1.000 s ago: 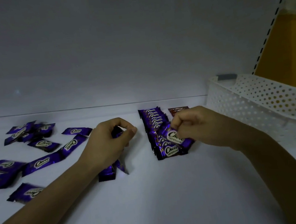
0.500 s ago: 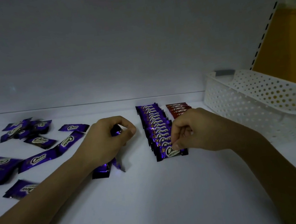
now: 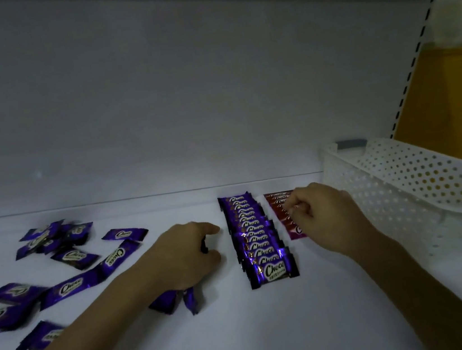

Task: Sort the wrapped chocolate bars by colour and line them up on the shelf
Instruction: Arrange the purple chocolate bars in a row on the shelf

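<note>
Left hand (image 3: 187, 254) clutches purple bars (image 3: 170, 301), two ends poking below its palm; the purple row (image 3: 257, 239), roughly thirteen, sits just right of it. Right hand (image 3: 329, 214) curls over the red row (image 3: 279, 203), grip unclear.

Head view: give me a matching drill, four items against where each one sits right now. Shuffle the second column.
Items
1. neat row of purple-wrapped chocolate bars
2. short row of red-wrapped chocolate bars
3. white perforated plastic basket
4. loose bunch of purple-wrapped bars

Places
A. far right of the white shelf
B. gripped in the left hand
C. between the left hand and the right hand
D. partly hidden behind the right hand

Pairs: 1-C, 2-D, 3-A, 4-B
</note>
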